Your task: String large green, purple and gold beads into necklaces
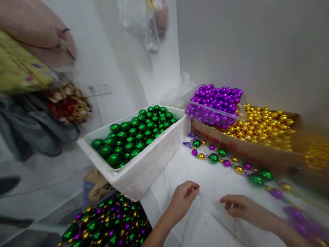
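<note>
My left hand [183, 197] is above the white tabletop [177, 168], in front of the foam box. Its thumb and index fingertip come together in a pinch; whatever may lie between them is too small to make out. To its right, my right hand [240, 207] has the index finger stretched toward the left hand and the other fingers loosely bent, with nothing visible in it. Beyond both hands lies a bead garland [214, 158] of green, purple and gold beads, doubled along the cardboard box and blurred at the lower right.
A white foam box [159, 161] holds green balls [140, 127]. A clear tub [205, 111] of purple beads [218, 99] overlaps a cardboard box [213, 135] of gold beads [259, 123]. Finished-looking multicoloured strands [110, 223] pile below the table's left edge. Bags [20, 65] hang on the wall.
</note>
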`<move>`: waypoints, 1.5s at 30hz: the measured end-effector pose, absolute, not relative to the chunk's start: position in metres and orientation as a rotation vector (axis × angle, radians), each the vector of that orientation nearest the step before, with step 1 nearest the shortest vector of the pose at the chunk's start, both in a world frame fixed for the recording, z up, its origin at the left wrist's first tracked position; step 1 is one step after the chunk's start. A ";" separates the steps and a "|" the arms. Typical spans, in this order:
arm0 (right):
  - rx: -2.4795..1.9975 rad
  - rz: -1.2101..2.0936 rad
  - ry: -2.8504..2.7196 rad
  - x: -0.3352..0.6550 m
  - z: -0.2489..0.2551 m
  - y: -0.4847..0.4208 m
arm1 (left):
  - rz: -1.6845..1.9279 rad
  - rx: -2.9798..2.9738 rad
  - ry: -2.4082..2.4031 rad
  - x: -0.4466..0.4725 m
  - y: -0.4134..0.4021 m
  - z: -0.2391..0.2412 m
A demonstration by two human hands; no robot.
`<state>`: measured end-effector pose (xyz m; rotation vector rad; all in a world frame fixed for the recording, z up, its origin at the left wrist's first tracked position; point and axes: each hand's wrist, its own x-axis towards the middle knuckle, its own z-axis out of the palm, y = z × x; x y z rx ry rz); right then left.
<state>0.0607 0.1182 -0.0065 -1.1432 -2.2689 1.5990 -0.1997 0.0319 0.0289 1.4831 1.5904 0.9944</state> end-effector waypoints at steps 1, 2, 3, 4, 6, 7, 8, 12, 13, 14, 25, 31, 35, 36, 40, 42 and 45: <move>-1.103 1.615 -2.332 0.051 -0.010 0.113 | 0.951 1.530 1.533 -0.211 0.022 0.051; -1.070 1.620 -2.388 0.045 -0.013 0.111 | 0.897 1.584 1.458 -0.224 0.013 0.076; -1.057 1.617 -2.432 0.041 -0.013 0.111 | 0.853 1.616 1.401 -0.239 0.006 0.101; -1.070 1.605 -2.453 0.039 -0.011 0.115 | 0.808 1.645 1.364 -0.256 0.001 0.126; -1.140 1.544 -2.455 0.033 0.001 0.130 | 0.886 1.639 1.499 -0.300 0.002 0.165; -1.177 1.499 -2.439 0.028 0.011 0.140 | 0.965 1.601 1.617 -0.325 0.008 0.177; -1.197 1.450 -2.420 0.020 0.023 0.149 | 1.022 1.563 1.748 -0.351 0.016 0.185; -0.992 1.357 -2.418 -0.048 0.082 0.176 | 0.655 1.446 2.263 -0.438 0.062 0.174; -0.905 1.331 -2.417 -0.072 0.098 0.179 | 0.591 1.429 2.281 -0.451 0.073 0.166; -0.815 1.265 -2.437 -0.096 0.113 0.181 | 0.522 1.417 2.297 -0.461 0.082 0.157; -0.667 0.680 -2.726 -0.272 0.198 0.268 | 0.145 1.484 2.131 -0.479 0.125 0.098; -0.637 0.637 -3.077 -0.334 0.152 0.267 | 0.086 1.649 1.969 -0.468 0.122 0.085; -0.700 0.668 -3.304 -0.357 0.121 0.275 | 0.103 1.627 1.918 -0.464 0.117 0.079; -0.711 0.676 -3.345 -0.360 0.116 0.278 | 0.115 1.631 1.904 -0.463 0.117 0.079; -0.730 0.708 -3.435 -0.370 0.103 0.290 | 0.043 1.590 1.845 -0.461 0.118 0.086; -0.704 0.701 -3.433 -0.375 0.096 0.292 | -0.001 1.527 1.817 -0.461 0.116 0.094; -0.584 0.656 -3.346 -0.383 0.085 0.294 | -0.020 1.496 1.787 -0.465 0.111 0.104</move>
